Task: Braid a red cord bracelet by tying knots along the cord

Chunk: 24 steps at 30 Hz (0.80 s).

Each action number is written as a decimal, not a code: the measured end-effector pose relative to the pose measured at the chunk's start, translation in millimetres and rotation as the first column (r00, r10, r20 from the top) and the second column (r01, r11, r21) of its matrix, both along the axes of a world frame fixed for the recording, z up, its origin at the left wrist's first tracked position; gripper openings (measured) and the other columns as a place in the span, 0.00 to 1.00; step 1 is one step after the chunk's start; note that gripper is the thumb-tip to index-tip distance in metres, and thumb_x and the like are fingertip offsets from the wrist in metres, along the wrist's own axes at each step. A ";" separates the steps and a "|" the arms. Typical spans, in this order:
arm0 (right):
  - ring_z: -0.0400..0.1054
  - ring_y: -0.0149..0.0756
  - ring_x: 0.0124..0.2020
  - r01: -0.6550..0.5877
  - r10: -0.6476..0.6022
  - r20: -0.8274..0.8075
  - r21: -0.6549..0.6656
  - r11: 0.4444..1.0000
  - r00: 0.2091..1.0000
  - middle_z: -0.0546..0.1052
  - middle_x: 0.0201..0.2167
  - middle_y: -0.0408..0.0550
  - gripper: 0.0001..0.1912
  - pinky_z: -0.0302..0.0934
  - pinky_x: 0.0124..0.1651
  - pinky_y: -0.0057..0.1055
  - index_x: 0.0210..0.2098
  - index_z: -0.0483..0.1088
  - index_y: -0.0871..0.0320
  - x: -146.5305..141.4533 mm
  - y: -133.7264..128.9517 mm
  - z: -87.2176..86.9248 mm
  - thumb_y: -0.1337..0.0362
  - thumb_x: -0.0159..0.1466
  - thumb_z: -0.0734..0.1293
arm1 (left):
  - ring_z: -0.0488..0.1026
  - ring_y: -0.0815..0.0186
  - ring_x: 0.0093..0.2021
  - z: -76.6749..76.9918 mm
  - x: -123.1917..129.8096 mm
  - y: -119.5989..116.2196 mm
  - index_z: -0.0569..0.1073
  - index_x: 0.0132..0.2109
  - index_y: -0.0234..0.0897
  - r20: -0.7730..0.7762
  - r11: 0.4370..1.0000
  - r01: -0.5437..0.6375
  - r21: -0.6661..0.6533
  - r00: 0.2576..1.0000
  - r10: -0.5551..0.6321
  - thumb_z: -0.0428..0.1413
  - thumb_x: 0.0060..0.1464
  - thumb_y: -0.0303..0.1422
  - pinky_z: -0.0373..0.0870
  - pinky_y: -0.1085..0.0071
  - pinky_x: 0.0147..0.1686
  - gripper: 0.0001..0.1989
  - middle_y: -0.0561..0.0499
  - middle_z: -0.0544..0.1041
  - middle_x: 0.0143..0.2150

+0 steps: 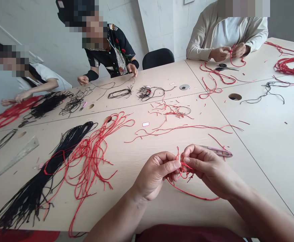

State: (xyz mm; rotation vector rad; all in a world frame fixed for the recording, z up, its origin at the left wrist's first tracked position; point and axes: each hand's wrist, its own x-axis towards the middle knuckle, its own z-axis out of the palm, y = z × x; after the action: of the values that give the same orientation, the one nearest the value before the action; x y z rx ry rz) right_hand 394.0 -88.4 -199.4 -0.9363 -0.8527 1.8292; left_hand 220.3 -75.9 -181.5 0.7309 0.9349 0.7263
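Observation:
Between my two hands is a thin red braided cord [187, 166], knotted and looped near the fingertips. My left hand [160, 173] pinches it between thumb and forefinger, and a small loop pokes up above the grip. My right hand [203, 168] is closed on the braided part, close beside the left fingertips. A length of the same cord curves below both hands and passes behind the right wrist. Just beyond my right hand lies a pair of thread snips [224, 153] with pinkish handles. The exact knot is partly hidden by my fingers.
Bundles of black cords [46, 171] and red cords [91, 158] lie to the left, near a clear ruler [16, 159]. Red scraps [173, 110] and a small label [146, 124] lie ahead. Black-handled scissors [224, 67] rest farther off. Several people work with cords across the table.

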 end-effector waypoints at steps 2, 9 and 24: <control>0.69 0.30 0.29 -0.034 0.034 -0.015 0.002 0.999 0.999 0.74 0.27 0.42 0.15 0.61 0.33 0.29 0.32 0.70 0.58 -0.6 -0.8 0.2 0.54 0.59 0.76 | 0.68 0.74 0.22 -0.4 0.1 -0.4 0.76 0.26 0.34 -0.006 1.000 -0.010 0.015 1.000 0.010 0.69 0.46 0.37 0.63 0.77 0.24 0.13 0.52 0.76 0.23; 0.74 0.34 0.39 -0.057 0.048 0.086 0.103 0.993 0.995 0.79 0.35 0.46 0.12 0.67 0.44 0.32 0.41 0.74 0.56 1.6 -5.4 3.9 0.54 0.66 0.70 | 0.69 0.73 0.23 -1.6 2.1 -1.1 0.77 0.28 0.34 -0.028 0.992 -0.105 0.066 0.994 0.107 0.69 0.47 0.38 0.64 0.77 0.26 0.13 0.52 0.78 0.23; 0.76 0.33 0.34 -0.217 -0.353 0.535 0.735 0.643 0.768 0.79 0.36 0.48 0.08 0.70 0.35 0.28 0.38 0.74 0.53 -3.3 -14.5 2.4 0.71 0.67 0.65 | 0.69 0.73 0.24 1.8 5.2 -4.3 0.75 0.27 0.34 0.065 0.989 -0.147 -0.003 0.987 0.147 0.69 0.46 0.37 0.67 0.77 0.26 0.13 0.54 0.74 0.24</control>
State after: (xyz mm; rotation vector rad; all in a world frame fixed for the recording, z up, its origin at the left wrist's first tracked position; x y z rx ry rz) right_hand 390.8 -102.9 -197.1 -0.9782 -1.8184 0.8174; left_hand 225.6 -80.2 -179.7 0.6404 0.9361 0.8756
